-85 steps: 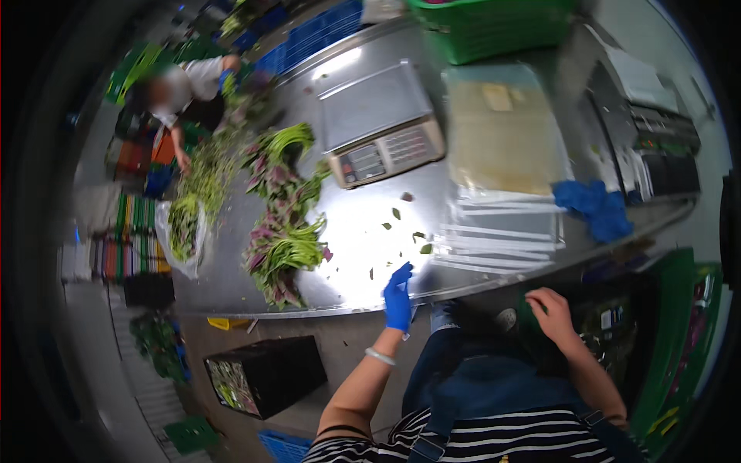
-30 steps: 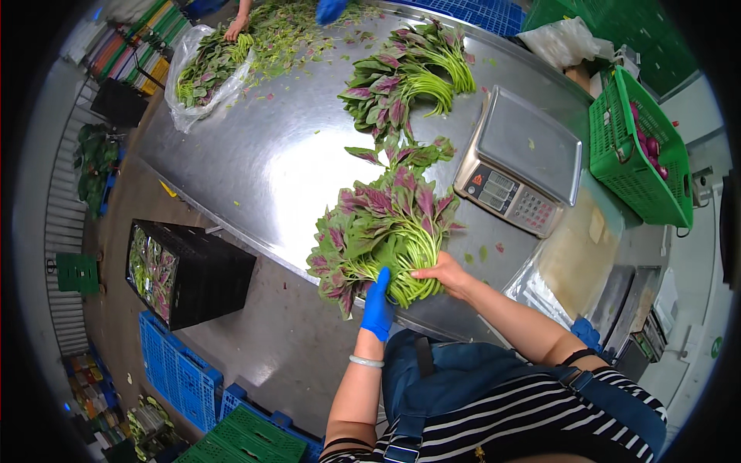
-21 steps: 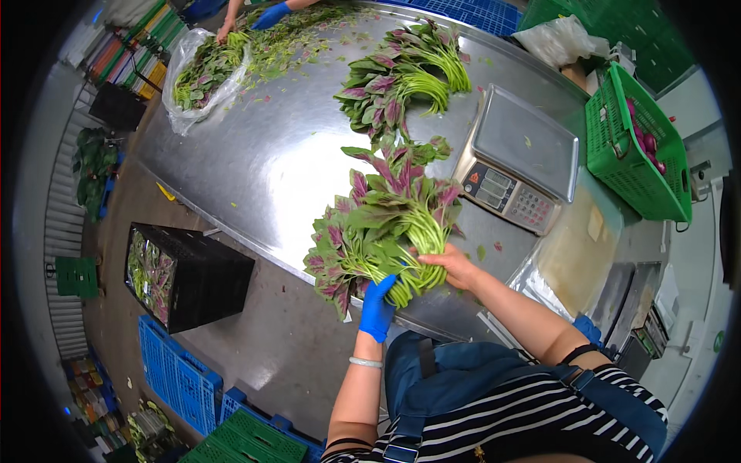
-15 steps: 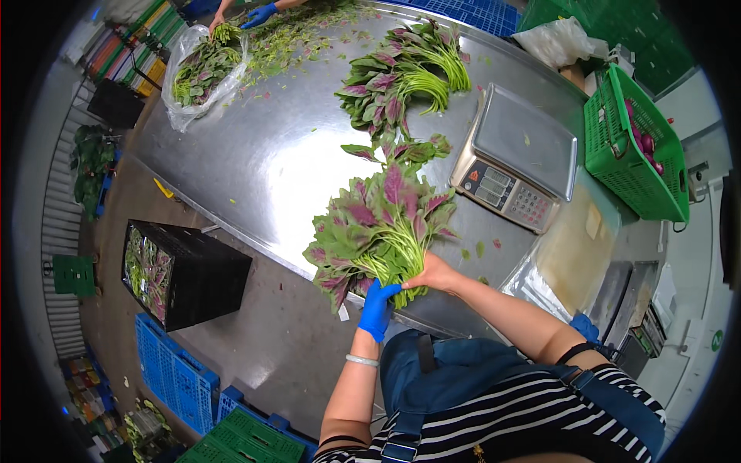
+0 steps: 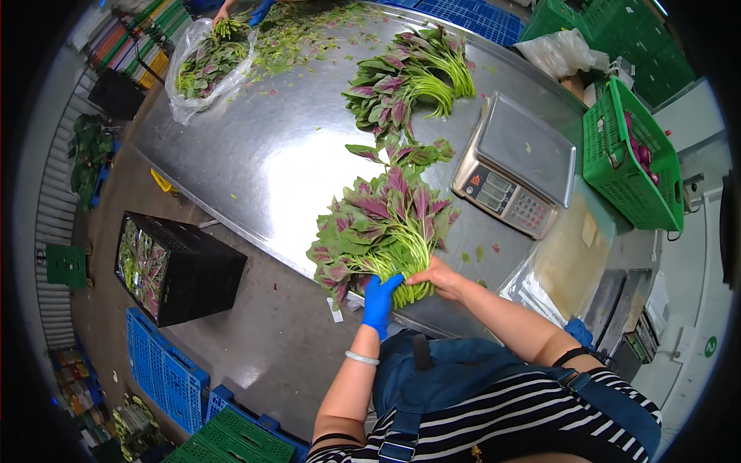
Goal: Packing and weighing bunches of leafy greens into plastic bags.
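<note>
Left hand (image 5: pixel 378 302), in a blue glove, wraps its fingers around the stems of the bunch (image 5: pixel 382 231) at the table (image 5: pixel 255 154) edge. Right hand (image 5: pixel 436 278), bare, closes on the same stems from the other side. The leaves fan out beyond the fingertips. It looks light, floppy and easily bruised, so the firm stems are the place to hold. The stem ends are hidden under both hands.
</note>
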The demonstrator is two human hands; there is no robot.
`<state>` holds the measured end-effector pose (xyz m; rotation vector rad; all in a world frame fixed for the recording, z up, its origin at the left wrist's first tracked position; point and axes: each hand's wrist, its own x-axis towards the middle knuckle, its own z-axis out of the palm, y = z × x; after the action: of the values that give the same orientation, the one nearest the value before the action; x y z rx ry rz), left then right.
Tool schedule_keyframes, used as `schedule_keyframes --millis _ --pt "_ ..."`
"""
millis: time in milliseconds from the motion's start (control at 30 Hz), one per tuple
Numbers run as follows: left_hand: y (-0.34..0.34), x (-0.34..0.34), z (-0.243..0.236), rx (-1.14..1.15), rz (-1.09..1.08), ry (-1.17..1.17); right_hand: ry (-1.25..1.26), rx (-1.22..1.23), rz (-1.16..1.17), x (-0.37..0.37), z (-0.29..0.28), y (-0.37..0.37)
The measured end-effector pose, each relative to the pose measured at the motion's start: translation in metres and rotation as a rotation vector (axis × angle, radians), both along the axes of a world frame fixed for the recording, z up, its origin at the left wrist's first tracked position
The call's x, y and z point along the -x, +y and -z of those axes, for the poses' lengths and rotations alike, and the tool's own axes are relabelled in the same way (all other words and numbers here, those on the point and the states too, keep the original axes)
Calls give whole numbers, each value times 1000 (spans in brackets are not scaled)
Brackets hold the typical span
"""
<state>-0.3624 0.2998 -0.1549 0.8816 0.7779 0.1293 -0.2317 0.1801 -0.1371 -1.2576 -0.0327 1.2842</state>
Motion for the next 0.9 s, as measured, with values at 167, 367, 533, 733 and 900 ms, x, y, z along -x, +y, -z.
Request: schedule_keyframes --millis 167,367,533,733,900 --pt "8 16 -19 149 98 -13 -265 60 -63 -25 -17 -2" --pt "0 13 -26 15 121 76 -106 -69 -50 -18 -38 2" --pt "-11 4 -53 36 -60 22 -210 -159 76 -10 -68 0" --pt "-14 -2 -17 -431 -153 104 -258 -158 138 -18 -88 -2" --pt "-23 -1 -42 -276 -106 87 -214 -139 129 -35 -98 -25"
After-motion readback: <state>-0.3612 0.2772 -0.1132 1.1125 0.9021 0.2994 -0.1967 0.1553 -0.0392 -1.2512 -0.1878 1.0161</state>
